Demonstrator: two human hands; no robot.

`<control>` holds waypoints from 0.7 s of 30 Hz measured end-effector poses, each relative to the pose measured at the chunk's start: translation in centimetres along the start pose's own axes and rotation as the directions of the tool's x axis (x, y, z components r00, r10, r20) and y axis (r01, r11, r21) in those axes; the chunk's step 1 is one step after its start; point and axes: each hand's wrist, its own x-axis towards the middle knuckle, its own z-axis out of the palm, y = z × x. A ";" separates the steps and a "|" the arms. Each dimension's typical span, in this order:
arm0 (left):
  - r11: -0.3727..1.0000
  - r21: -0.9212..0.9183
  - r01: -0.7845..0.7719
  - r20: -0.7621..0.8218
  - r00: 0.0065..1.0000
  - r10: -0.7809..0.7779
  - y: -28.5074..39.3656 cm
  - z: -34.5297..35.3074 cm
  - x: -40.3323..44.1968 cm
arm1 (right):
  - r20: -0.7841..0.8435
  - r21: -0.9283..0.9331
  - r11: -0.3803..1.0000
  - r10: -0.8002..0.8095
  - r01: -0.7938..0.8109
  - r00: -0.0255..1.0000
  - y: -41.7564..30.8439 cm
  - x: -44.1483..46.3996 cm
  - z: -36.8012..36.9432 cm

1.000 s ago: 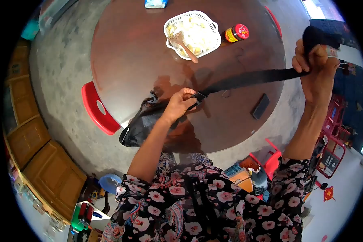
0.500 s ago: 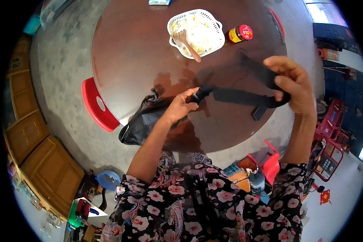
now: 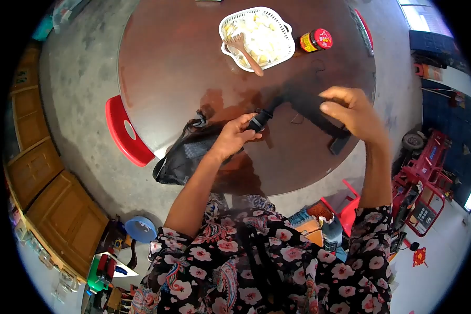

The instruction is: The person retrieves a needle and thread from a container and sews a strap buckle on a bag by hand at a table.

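Observation:
My left hand [image 3: 234,137] is closed on a black plastic buckle [image 3: 259,121] at the end of a wide black strap [image 3: 311,111]. From the buckle the strap loops up and away to the right over the table, partly smeared by motion. My right hand [image 3: 353,112] is just above and beside the strap, fingers curved and apart, with nothing visible between thumb and forefinger. Beneath my left forearm lies a black mesh bag [image 3: 186,154] on the table's near left edge. A small dark flat object [image 3: 339,144] rests near the strap's right end.
On the round brown table [image 3: 162,68] stand a white basket [image 3: 289,49] of pale cut pieces with a wooden fork [image 3: 250,58] on top, and a red-lidded jar [image 3: 316,40]. A red stool [image 3: 125,131] is at the left, a red chair [image 3: 345,212] at the near right.
My right hand has moved left and come off the strap. The strap has dropped and shifted toward the table. My left hand stays on the buckle, which has turned slightly.

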 end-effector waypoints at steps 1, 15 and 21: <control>0.999 -0.025 -0.026 -0.005 1.000 0.026 -0.5 -0.2 0.2 | 0.015 0.032 0.999 -0.029 0.029 0.999 1.1 0.4 0.5; 0.999 -0.010 -0.039 -0.091 0.995 0.038 -0.4 0.0 -0.2 | 0.202 0.113 0.992 0.026 -0.050 0.979 3.1 0.2 3.4; 1.000 -0.012 -0.017 -0.084 0.996 0.016 -0.2 0.0 -0.3 | 0.152 0.029 1.000 0.000 -0.004 0.988 3.8 0.5 5.0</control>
